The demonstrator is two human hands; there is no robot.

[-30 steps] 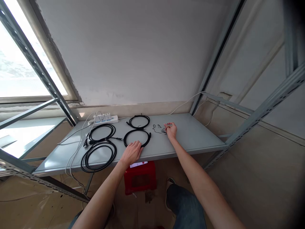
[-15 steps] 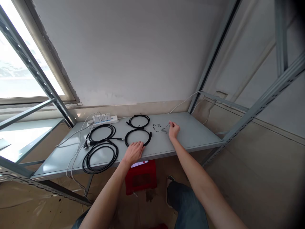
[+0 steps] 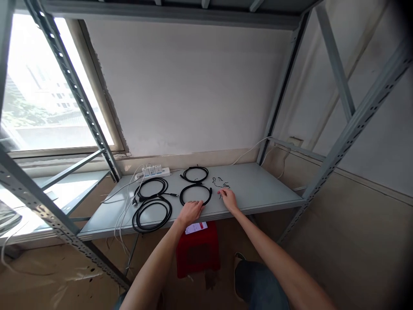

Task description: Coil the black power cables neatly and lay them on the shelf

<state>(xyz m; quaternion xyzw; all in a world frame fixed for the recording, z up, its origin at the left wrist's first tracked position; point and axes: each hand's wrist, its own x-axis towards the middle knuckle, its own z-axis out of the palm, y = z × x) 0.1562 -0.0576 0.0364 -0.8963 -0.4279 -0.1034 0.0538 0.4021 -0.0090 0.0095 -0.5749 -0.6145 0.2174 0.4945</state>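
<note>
My left hand (image 3: 191, 211) is closed on the near side of a coiled black cable (image 3: 211, 194) by the shelf's front edge. To its right, my right hand (image 3: 228, 199) is closed in a pinch, with a thin black twist tie (image 3: 220, 196) at its fingertips, partly hidden. Just behind that hand lie several loose black twist ties (image 3: 214, 181). Another black cable coil (image 3: 207, 173) rests behind the held one. Two larger black coils, one farther back (image 3: 166, 186) and one nearer (image 3: 169, 211), lie to the left.
A white power strip (image 3: 165, 172) with plugs stands against the wall, its white cords (image 3: 120, 215) hanging over the grey shelf's (image 3: 264, 185) front edge. Metal uprights (image 3: 335, 155) frame both sides. Below stands a red stool (image 3: 197, 256) with a phone (image 3: 196, 227) on top.
My right hand has moved left and nearer, from beside the loose ties towards the held coil, with a tie in its fingers. My left hand stays on the coil. The view has tilted up.
</note>
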